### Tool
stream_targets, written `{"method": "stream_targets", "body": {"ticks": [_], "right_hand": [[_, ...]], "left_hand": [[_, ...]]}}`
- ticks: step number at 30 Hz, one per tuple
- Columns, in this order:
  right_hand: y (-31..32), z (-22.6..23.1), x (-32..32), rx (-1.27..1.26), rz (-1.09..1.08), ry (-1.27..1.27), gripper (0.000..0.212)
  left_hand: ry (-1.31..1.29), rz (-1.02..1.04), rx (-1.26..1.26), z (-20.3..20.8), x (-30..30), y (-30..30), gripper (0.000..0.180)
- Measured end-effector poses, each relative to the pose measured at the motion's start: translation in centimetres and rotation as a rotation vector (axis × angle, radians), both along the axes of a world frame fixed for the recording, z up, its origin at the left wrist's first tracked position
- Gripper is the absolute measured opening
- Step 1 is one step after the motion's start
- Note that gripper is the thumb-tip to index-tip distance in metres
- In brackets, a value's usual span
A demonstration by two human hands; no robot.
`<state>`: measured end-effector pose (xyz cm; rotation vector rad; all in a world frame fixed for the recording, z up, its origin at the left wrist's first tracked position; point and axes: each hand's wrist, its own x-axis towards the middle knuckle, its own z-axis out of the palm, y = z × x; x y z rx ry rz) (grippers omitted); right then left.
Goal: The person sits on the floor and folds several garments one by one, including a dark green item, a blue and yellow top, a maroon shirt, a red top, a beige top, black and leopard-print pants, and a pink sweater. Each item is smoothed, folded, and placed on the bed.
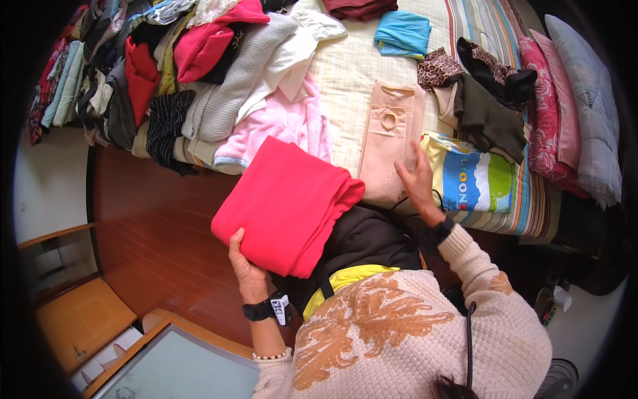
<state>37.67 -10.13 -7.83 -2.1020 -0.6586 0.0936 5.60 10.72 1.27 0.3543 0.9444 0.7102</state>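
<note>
A bright pinkish-red garment (282, 206), folded into a thick square, rests on my left hand (246, 263). The thumb lies on its near left edge and the other fingers are hidden beneath it. My right hand (419, 179) has its fingers spread over the right edge of a flat beige folded item (389, 143) with a round ring shape on it. Whether the fingertips touch that item I cannot tell. Just right of this hand lies a yellow, blue and green printed cloth (475, 176). Dark fabric (365, 239) covers my lap below the red garment.
A heap of mixed clothes (153, 80) covers the bed's left side, with a pink fleece (286, 130) at its edge. Farther off lies a folded turquoise cloth (403, 34). Dark and leopard-print garments (488, 110) lie to the right, near stacked pillows (585, 106).
</note>
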Motion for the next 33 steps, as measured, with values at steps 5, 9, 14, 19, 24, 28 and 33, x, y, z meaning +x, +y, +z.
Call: {"method": "stream_targets", "body": {"ticks": [5, 9, 14, 19, 24, 28, 33], "right_hand": [[3.0, -2.3, 4.7, -0.249, -0.188, 0.118, 0.076], [3.5, -1.9, 4.9, -0.028, -0.137, 0.483, 0.062], [2.7, -2.1, 5.7, 0.231, 0.049, 1.017, 0.038], [4.9, 1.8, 7.0, 0.289, -0.078, 1.234, 0.034], [6.3, 14.0, 3.4, 0.695, 0.301, 1.576, 0.045], [7.5, 17.8, -4.5, 0.758, 0.373, 1.559, 0.049], [11.3, 10.5, -16.6, 0.393, 0.247, 1.496, 0.047]], "left_hand": [[0.257, 0.059, -0.045, -1.6, -2.9, -1.0, 0.049], [0.229, 0.077, -0.081, -3.8, -4.1, -2.5, 0.051], [0.085, 0.1, -0.064, -5.6, -4.9, -3.2, 0.049], [-0.053, 0.157, -0.098, -6.2, -5.3, -4.3, 0.05], [-0.113, 0.182, -0.118, -6.6, -5.0, -5.3, 0.048], [-0.074, 0.205, -0.087, -7.5, -4.7, -5.9, 0.05], [-0.129, 0.158, 0.142, -9.1, -5.0, -7.1, 0.071]]}}
